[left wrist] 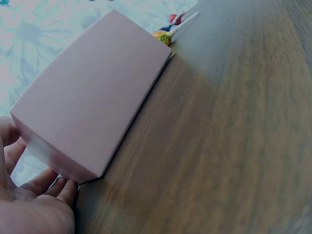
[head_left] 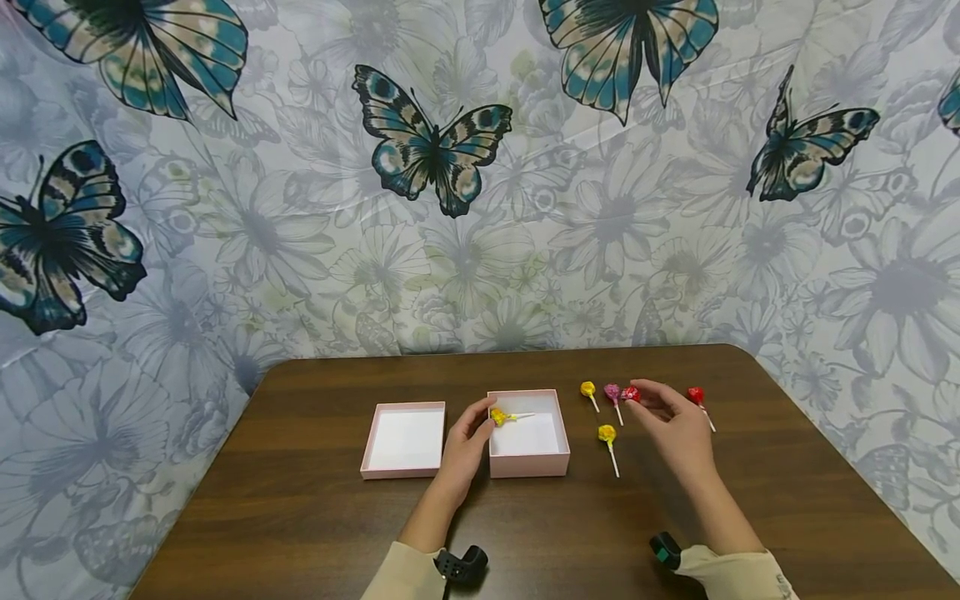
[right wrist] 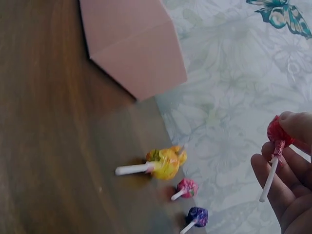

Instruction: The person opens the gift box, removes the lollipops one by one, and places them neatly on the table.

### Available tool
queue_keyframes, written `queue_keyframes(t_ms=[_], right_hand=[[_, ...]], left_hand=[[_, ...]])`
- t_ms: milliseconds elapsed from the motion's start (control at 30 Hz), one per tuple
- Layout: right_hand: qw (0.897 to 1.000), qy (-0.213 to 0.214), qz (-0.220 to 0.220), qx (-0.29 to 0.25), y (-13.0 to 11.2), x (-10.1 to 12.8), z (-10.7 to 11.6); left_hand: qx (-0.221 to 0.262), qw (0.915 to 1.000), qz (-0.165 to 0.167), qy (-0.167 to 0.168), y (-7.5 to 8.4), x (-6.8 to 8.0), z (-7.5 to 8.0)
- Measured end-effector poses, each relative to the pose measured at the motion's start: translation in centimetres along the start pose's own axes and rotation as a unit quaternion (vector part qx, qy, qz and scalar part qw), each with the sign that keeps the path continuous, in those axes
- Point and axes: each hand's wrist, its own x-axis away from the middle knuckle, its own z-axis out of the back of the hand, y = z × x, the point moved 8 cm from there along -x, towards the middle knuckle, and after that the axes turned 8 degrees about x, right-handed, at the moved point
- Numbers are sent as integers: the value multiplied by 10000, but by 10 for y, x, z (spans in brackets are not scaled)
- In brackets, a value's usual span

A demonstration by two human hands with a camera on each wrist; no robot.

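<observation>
My left hand (head_left: 467, 440) rests against the left wall of a pale pink box (head_left: 528, 466), its fingertips at the wall and rim. Inside that box, a yellow lollipop (head_left: 499, 416) lies with its white stick pointing right. My right hand (head_left: 678, 429) pinches a red lollipop (right wrist: 278, 131) by its wrapped head between thumb and fingers. In the right wrist view its white stick hangs down. Near this hand lie a yellow lollipop (head_left: 607, 434), another yellow lollipop (head_left: 587, 388) and a pinkish-purple lollipop (head_left: 612, 392).
A shallow pink lid (head_left: 403, 477), white inside, lies left of the box. Another red lollipop (head_left: 696, 395) is on the brown wooden table (head_left: 555, 542), right of my right hand. Behind the table hangs a butterfly-patterned cloth (head_left: 465, 283).
</observation>
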Motion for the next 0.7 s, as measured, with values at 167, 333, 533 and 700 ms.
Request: queue_keyframes(t_ms=[167, 333, 533, 700], right_hand=[[9996, 119, -72, 250, 10, 2, 4], [9984, 201, -185, 496, 19, 5, 6], [9956, 102, -341, 864, 31, 7, 6], [9935, 65, -408, 1061, 42, 7, 4]], left_hand=[[24, 10000, 15, -8, 1, 0, 0], [43, 10000, 25, -23, 1, 0, -1], [50, 10000, 37, -14, 0, -1, 0], [36, 10000, 46, -17, -1, 0, 0]])
